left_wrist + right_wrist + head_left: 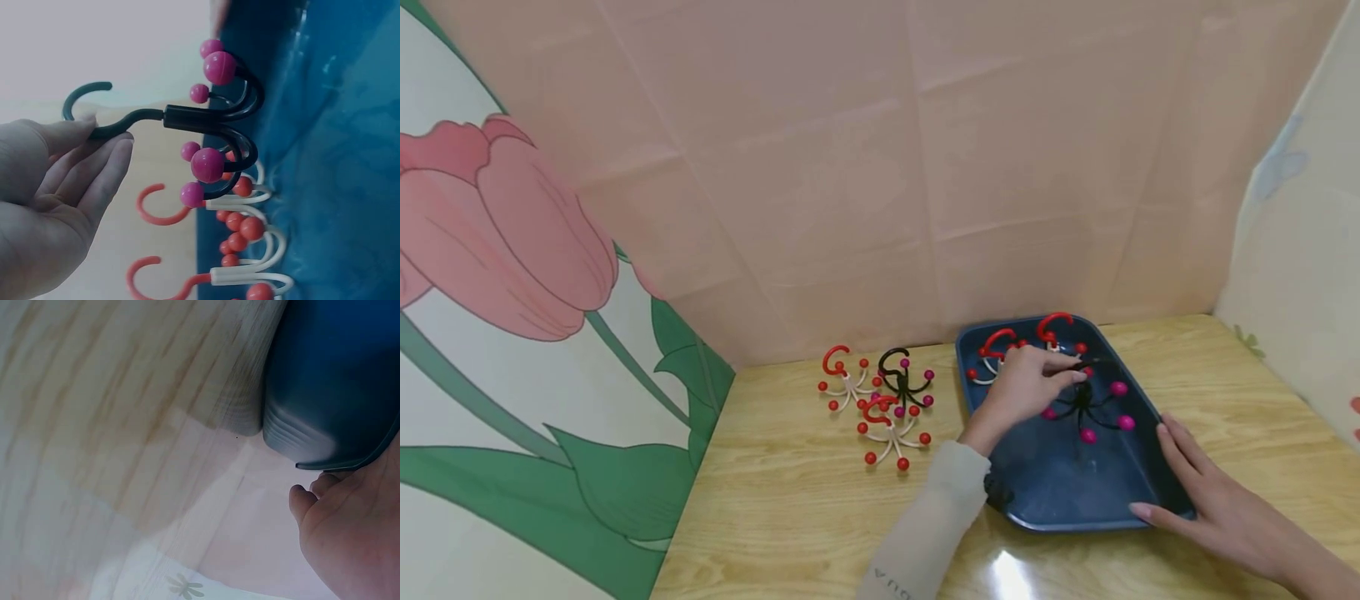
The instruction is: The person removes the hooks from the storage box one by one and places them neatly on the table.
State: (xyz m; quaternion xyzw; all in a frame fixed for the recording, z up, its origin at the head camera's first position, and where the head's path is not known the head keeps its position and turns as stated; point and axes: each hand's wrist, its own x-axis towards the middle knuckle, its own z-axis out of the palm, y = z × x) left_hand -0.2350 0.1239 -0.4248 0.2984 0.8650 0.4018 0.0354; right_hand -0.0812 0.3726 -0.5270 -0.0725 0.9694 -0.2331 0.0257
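Note:
A hook (181, 117) with a black stem, black legs and magenta ball tips hangs from my left hand (1026, 383). In the left wrist view, my thumb and fingers pinch its curved top, and its legs point toward the tray. The blue tray (1075, 492) lies under it in the head view. At the tray's near right corner rests my right hand (1225, 508), fingers along the outer side and thumb at the near rim. Two red-and-white hooks, one with a red curl (1055, 317) and another with a red curl (997, 337), stand at the tray's far end.
Left of the tray, a black hook with magenta balls (902, 382) stands on the wooden table (775, 500). Beside it are a red-and-white hook (848, 383) and a nearer red-and-white hook (891, 435). A pinkish sheet (850, 167) hangs behind the table.

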